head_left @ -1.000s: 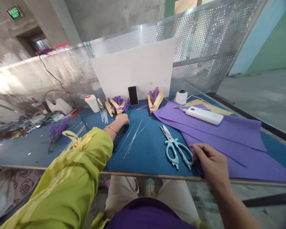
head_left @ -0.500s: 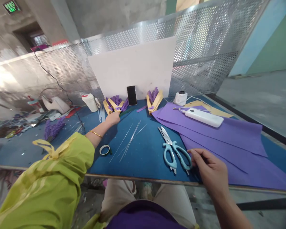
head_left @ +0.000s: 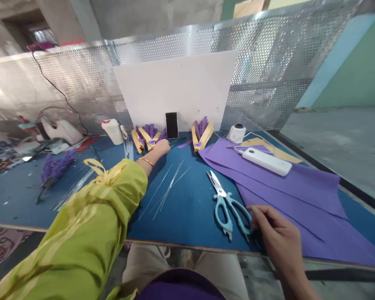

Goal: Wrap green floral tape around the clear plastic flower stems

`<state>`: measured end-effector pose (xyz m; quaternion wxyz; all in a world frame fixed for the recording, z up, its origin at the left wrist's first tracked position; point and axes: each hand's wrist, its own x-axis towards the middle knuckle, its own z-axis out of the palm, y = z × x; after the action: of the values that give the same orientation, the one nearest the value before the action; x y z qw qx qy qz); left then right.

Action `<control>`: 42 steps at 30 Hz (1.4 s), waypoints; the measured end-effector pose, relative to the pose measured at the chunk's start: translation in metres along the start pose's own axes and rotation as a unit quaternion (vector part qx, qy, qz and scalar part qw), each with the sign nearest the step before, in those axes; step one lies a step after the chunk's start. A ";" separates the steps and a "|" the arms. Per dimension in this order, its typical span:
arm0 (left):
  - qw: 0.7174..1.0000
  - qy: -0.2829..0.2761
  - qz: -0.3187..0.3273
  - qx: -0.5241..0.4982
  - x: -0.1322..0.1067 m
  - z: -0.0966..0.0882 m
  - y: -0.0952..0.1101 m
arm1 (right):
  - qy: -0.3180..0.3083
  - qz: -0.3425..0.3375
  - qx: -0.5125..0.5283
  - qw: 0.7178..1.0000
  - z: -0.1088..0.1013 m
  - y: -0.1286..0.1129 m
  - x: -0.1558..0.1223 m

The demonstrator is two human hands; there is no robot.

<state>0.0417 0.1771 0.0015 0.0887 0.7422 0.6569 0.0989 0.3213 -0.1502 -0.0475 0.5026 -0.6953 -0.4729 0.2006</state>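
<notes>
My left hand (head_left: 161, 147) reaches to the far side of the table, its fingers closed around a thin green stem (head_left: 178, 141) that sticks out to the right. Just beyond it stand small bouquets of purple lavender (head_left: 149, 130) in tan wrapping (head_left: 150, 141). My right hand (head_left: 279, 233) is closed at the front right, thumb and forefinger pinched beside the handle of light-blue scissors (head_left: 226, 204). Whatever is in that pinch is too small or hidden to make out. Purple wrapping sheets (head_left: 287, 204) lie under and beside this hand.
Thin clear wires (head_left: 171, 183) lie mid-table. Another wrapped bouquet (head_left: 201, 135) and a phone (head_left: 171, 125) stand before a white board (head_left: 178, 87). A white power bank (head_left: 267, 161) rests on the purple sheets. More lavender (head_left: 54, 166) and a white cup (head_left: 113, 131) are to the left.
My left hand has moved right and slightly farther away along the bouquets, the green stem moving with it. My sleeve now covers the tape roll. The right hand stays nearly in place.
</notes>
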 end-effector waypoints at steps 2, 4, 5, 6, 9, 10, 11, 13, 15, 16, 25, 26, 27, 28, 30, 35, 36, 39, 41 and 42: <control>1.000 -0.008 0.006 0.014 0.008 0.004 0.005 | -0.003 0.003 -0.003 1.000 0.000 0.001 0.000; 1.000 -0.001 0.013 0.021 0.014 0.008 0.008 | -0.006 0.002 -0.009 1.000 -0.001 0.002 0.001; 1.000 0.003 0.019 0.024 0.017 0.010 0.010 | -0.007 0.000 -0.012 1.000 -0.001 0.003 0.001; 0.999 0.008 0.025 0.026 0.019 0.011 0.011 | -0.008 -0.003 -0.015 1.000 -0.001 0.004 0.001; 0.998 0.024 0.040 0.035 0.025 0.015 0.015 | -0.012 -0.006 -0.018 1.000 0.000 0.005 0.002; 0.998 0.028 0.044 0.039 0.027 0.015 0.016 | -0.014 -0.007 -0.017 1.000 0.000 0.005 0.002; 0.997 0.030 0.049 0.043 0.028 0.016 0.018 | -0.014 -0.008 -0.017 1.000 0.000 0.004 0.002; 0.997 0.030 0.057 0.051 0.029 0.016 0.019 | -0.012 -0.013 -0.017 1.000 0.000 0.004 0.002; 0.996 0.029 0.065 0.059 0.029 0.015 0.019 | -0.009 -0.015 -0.019 1.000 0.000 0.004 0.002; 0.995 0.028 0.069 0.062 0.028 0.014 0.018 | -0.005 -0.015 -0.021 1.000 0.001 0.003 0.003; 0.990 0.052 0.088 0.094 0.024 0.011 0.011 | 0.000 -0.006 -0.042 0.999 0.000 0.005 0.004; 0.989 0.056 0.092 0.097 0.023 0.010 0.010 | -0.004 -0.005 -0.039 0.999 -0.001 0.005 0.004; 0.988 0.059 0.098 0.100 0.023 0.010 0.010 | -0.006 -0.003 -0.037 0.999 -0.001 0.005 0.005; 0.987 0.061 0.105 0.104 0.022 0.009 0.009 | -0.006 -0.001 -0.036 0.999 0.000 0.005 0.005; 0.985 0.059 0.121 0.110 0.019 0.007 0.008 | -0.003 0.007 -0.037 0.999 0.000 0.005 0.005; 0.970 0.012 0.209 0.125 0.004 0.008 0.008 | -0.002 0.005 -0.040 0.999 0.001 0.007 0.004; 0.965 0.000 0.228 0.128 0.001 0.010 0.009 | -0.001 0.002 -0.042 0.999 0.001 0.008 0.003; 0.954 -0.022 0.266 0.137 -0.004 0.018 0.013 | 0.001 0.000 -0.041 0.999 0.001 0.009 0.002; 0.950 -0.028 0.277 0.142 -0.003 0.023 0.019 | 0.001 -0.002 -0.038 0.999 0.001 0.009 0.003; 0.949 -0.029 0.279 0.144 -0.001 0.024 0.023 | 0.000 -0.005 -0.038 0.999 0.001 0.008 0.003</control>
<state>0.0698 0.1733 -0.0161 -0.0308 0.9035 0.4275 0.0026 0.3255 -0.1477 -0.0547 0.4766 -0.7114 -0.4841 0.1801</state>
